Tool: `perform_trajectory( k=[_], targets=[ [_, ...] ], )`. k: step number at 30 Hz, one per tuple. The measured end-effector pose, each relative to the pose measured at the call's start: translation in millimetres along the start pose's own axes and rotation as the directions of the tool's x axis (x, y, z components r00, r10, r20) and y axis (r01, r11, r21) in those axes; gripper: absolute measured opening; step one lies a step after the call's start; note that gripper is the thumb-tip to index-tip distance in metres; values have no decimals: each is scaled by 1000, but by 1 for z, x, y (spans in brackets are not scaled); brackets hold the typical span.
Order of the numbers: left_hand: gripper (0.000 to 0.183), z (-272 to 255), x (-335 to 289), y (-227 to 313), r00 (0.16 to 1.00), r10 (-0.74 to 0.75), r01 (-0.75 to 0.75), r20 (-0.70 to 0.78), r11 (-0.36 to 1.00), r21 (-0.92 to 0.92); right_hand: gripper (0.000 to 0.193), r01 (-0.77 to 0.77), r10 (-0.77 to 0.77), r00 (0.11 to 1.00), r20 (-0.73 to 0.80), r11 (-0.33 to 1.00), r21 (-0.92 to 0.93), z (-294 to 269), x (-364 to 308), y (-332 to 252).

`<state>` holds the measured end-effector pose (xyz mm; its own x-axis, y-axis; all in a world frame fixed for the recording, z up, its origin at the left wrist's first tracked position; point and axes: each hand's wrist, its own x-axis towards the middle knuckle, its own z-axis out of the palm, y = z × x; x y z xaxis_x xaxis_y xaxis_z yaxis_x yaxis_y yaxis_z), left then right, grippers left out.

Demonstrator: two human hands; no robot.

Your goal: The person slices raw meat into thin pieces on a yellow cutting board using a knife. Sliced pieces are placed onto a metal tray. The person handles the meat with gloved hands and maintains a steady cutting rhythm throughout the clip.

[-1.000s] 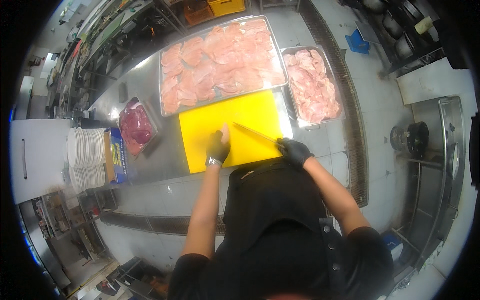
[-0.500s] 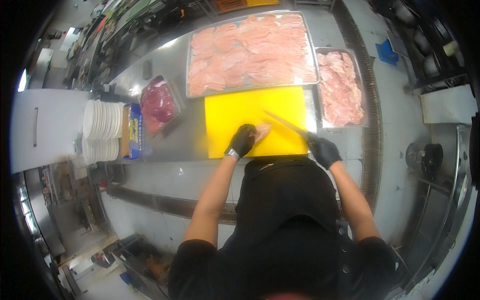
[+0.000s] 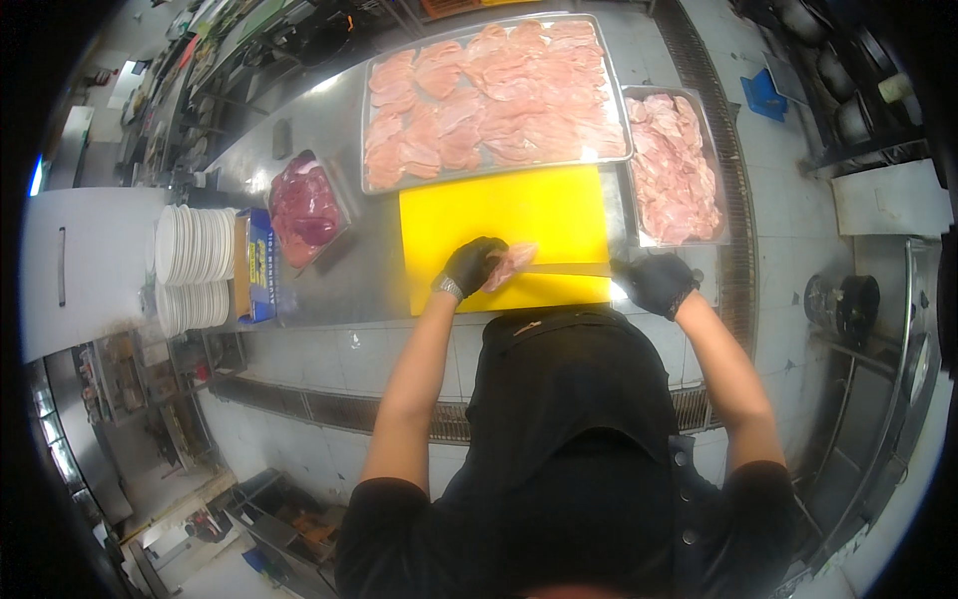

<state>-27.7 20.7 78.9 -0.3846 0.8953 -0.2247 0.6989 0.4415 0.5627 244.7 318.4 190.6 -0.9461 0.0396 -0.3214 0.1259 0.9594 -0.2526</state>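
Note:
On the yellow cutting board (image 3: 499,210), a small piece of raw pale pink meat (image 3: 514,265) is pinched in my left hand (image 3: 475,267), which wears a black glove. My right hand (image 3: 657,287), also in a black glove, is wrapped round the handle of a knife (image 3: 569,269). The blade points left across the board, its tip at the meat's right side; whether it has entered the meat I cannot tell. Beyond the board lies a large metal tray (image 3: 628,140) covered with rows of thin raw meat slices (image 3: 489,95).
A container of raw meat pieces (image 3: 674,170) stands at the right. Leftward are a clear container of dark red meat (image 3: 304,205), a blue foil box (image 3: 261,265) and stacked white plates (image 3: 195,245). The steel table (image 3: 344,285) extends left of the board.
My right hand has turned the knife from a slant to nearly level, bringing its tip to the meat. My left hand has shifted slightly left and up with the meat.

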Motion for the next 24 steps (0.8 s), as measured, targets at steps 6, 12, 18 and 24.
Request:
perform_trajectory(
  k=[6, 12, 18, 24],
  targets=[
    [20, 0, 0, 3, 999, -29, 29, 23, 1000, -5, 31, 45, -46, 998, -44, 999, -26, 0, 12, -10],
    [21, 0, 3, 1, 999, 11, -12, 49, 1000, 28, 35, -36, 37, 999, 13, 997, -67, -13, 23, -18],
    [11, 29, -9, 3, 996, 84, -83, -41, 996, 27, 31, -165, 175, 981, -82, 980, 110, -42, -48, 14],
    [35, 79, -24, 14, 879, -66, 51, -472, 998, -45, 21, -365, 395, 916, 64, 759, 539, 51, -77, -7]
  ],
)
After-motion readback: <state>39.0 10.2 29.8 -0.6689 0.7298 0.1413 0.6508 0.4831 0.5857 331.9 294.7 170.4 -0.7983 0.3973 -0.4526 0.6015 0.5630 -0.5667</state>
